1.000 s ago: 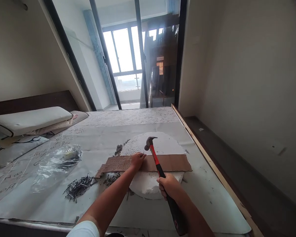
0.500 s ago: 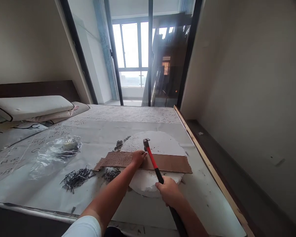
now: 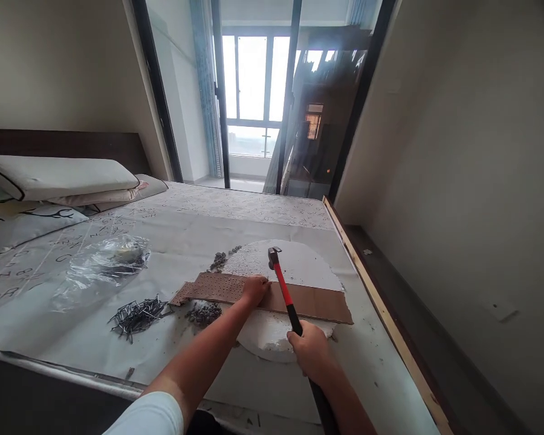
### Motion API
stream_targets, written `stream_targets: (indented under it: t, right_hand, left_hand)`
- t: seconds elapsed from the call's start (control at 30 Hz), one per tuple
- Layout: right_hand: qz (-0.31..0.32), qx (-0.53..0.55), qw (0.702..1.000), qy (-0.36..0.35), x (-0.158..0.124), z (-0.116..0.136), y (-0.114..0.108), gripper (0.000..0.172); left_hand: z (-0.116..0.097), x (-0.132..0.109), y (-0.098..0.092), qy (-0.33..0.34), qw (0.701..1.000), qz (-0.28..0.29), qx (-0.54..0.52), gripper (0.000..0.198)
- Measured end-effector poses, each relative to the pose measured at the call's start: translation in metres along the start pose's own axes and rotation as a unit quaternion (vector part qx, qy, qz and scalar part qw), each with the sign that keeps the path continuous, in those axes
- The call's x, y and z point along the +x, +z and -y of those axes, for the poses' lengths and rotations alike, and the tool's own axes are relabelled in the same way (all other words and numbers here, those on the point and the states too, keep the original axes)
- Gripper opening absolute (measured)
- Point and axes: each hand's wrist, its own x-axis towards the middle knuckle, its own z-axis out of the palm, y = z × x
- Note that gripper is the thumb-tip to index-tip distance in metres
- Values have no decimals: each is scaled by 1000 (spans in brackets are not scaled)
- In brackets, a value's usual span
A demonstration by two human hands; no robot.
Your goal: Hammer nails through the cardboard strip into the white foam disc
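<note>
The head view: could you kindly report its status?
Right hand gripping red-and-black claw hammer; left hand at brown flat board, fingers near hammer head; dark metal nail pile at left.

The claw hammer (image 3: 283,289) is dull grey at the head, bright red along the upper handle and black below. Brown covers the cardboard strip (image 3: 310,302), its left part peppered with rows of small dark dots. The round slab (image 3: 294,258) is white, the nails (image 3: 136,317) dark grey. Black lettering patterns the whitish mattress (image 3: 240,202). The white pillow (image 3: 68,178) has black piping; the cushion (image 3: 36,226) is white with black print. The headboard (image 3: 68,151) is dark brown, the curtain (image 3: 206,78) pale blue, the sleeve (image 3: 152,415) white.
</note>
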Motion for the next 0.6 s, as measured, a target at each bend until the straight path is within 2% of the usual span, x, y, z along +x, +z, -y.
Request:
stream_targets:
  t: [0.1,0.27,0.4,0.53,0.6]
  right_hand:
    - [-22,4,999,-24,-3,1,-1,12]
    - [25,-8,999,28,-2,3,3,12]
    - [7,22,1000,-8,-6,4,2,10]
    - [19,20,1000,14,1,-2,5,9]
    - [40,8,998,45,8,-6,8,10]
  left_hand:
    - [-1,-1,1,9,1000,-5,1,26]
    - [-4,-2,-1,6,1000,-9,-8,24]
    - [-5,-4,-1,1,1000,-2,-28,23]
    - [1,-3,-2,5,994,-28,-104,11]
    - [7,-3,-5,-5,984,-48,-173,14]
